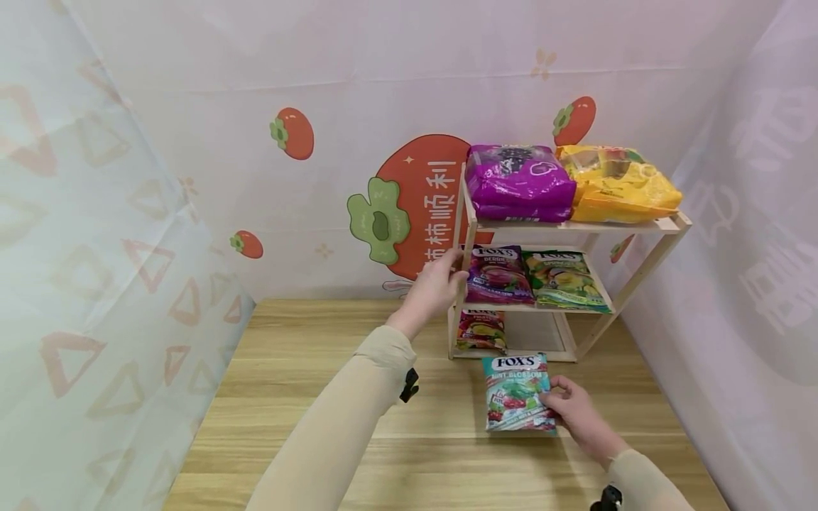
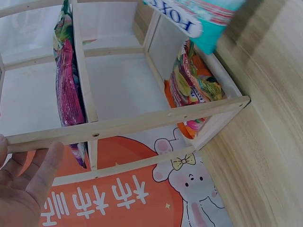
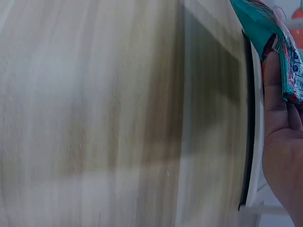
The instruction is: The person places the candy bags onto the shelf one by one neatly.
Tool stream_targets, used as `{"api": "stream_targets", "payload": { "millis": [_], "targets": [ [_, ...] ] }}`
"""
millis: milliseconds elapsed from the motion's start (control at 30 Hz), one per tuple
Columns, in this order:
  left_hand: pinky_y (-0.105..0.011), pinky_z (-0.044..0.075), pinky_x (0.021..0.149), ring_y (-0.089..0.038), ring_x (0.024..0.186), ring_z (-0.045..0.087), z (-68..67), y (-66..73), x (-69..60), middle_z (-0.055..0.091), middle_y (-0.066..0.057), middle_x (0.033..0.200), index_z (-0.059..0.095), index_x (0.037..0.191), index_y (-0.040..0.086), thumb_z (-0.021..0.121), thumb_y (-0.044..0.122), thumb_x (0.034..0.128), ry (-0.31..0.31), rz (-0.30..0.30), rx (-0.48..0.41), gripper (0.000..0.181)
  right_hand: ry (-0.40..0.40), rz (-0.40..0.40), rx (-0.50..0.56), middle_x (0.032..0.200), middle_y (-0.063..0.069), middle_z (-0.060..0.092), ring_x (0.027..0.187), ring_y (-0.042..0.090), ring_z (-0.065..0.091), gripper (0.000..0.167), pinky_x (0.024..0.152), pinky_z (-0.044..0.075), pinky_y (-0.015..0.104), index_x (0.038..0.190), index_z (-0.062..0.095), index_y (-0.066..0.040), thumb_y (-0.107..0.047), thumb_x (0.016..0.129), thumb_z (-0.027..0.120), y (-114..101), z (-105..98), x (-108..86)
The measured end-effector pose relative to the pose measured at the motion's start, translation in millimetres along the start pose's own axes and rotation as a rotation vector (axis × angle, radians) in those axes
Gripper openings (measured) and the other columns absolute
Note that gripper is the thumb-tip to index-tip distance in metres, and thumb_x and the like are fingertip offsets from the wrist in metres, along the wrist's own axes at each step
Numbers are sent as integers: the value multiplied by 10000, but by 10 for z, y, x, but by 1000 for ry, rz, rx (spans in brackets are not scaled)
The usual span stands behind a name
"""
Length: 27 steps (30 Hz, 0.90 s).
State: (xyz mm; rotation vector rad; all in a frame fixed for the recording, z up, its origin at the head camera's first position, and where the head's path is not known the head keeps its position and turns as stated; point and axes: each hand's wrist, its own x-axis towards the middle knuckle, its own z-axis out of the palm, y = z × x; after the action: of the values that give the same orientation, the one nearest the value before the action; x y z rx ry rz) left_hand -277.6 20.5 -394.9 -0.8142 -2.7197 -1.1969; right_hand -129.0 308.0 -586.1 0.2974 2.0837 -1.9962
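Observation:
My right hand (image 1: pixel 580 419) pinches a teal FOX'S candy bag (image 1: pixel 517 399) by its right edge, in front of the wooden shelf rack (image 1: pixel 571 306). The same bag (image 3: pixel 258 23) shows in the right wrist view, against the fingers of my right hand (image 3: pixel 284 151). My left hand (image 1: pixel 432 287) grips the rack's left front post; in the left wrist view, that hand (image 2: pixel 23 189) has its fingers and thumb on either side of the wooden post (image 2: pixel 128 124). A FOX'S fruits bag (image 1: pixel 481 330) stands on the bottom tier's left side.
Purple (image 1: pixel 520 184) and yellow (image 1: pixel 620 186) candy bags lie on the top tier. On the middle tier are a berries bag (image 1: pixel 498 275) and a green bag (image 1: pixel 565 280). The rack stands on a wood-grain table (image 1: pixel 307 397), with printed cloth walls behind and beside it.

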Motion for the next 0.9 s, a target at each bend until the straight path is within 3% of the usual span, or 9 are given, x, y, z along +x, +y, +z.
{"api": "stream_targets", "payload": {
  "millis": [400,700,900],
  "targets": [
    [-351,586,900,-225,1088,689,2,4,2,694,-108,1229,529,1391,95,539,193,1072,-1,15,3,334,138,-36,18,845,-16,726,725,95,662,204,633,551,254,1136,455,-54,-119,1019,609,-112,-449,47],
    [-351,586,884,-229,1078,690,2,7,6,694,-113,1224,525,1409,97,532,196,1075,-2,11,16,348,174,-43,-45,845,-46,729,744,79,666,246,665,558,249,1178,459,-37,-192,1041,593,-157,-551,140],
    [-385,576,928,-259,1133,681,8,7,6,693,-131,1251,530,1404,95,537,192,1073,14,20,34,345,180,-44,-60,859,-55,691,760,55,646,364,694,558,243,1272,416,-6,-258,1061,572,-148,-540,227]
  ]
}}
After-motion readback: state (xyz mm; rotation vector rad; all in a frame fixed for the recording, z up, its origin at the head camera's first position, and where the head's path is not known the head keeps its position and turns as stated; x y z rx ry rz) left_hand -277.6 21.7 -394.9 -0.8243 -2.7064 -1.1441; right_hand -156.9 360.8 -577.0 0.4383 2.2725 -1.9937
